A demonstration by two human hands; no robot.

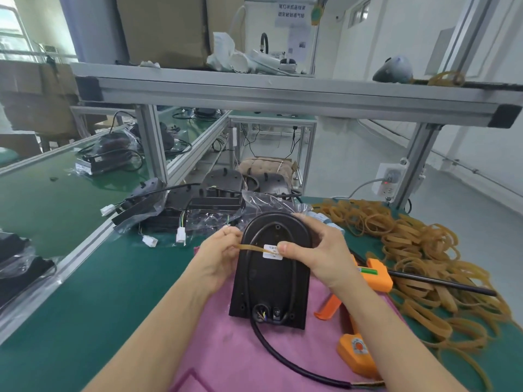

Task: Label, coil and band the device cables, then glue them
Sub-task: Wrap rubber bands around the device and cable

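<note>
A black arch-topped device (271, 281) stands tilted on a pink cloth (226, 355), its back facing me. A black cable (285, 360) leaves its bottom socket, loops over the cloth and also runs round the back of the housing. A white label (272, 251) sits on the back. A tan rubber band (252, 248) is stretched across the device between my hands. My left hand (219, 256) pinches the band's left end at the device's left edge. My right hand (314, 250) grips the device's upper right side, thumb pressing the band beside the label.
A large heap of tan rubber bands (418, 250) covers the table to the right. An orange glue gun (359, 343) lies beside the cloth with a black rod (441, 281) behind it. Bagged black devices with white connectors (181, 213) lie behind. An aluminium shelf frame (283, 94) spans overhead.
</note>
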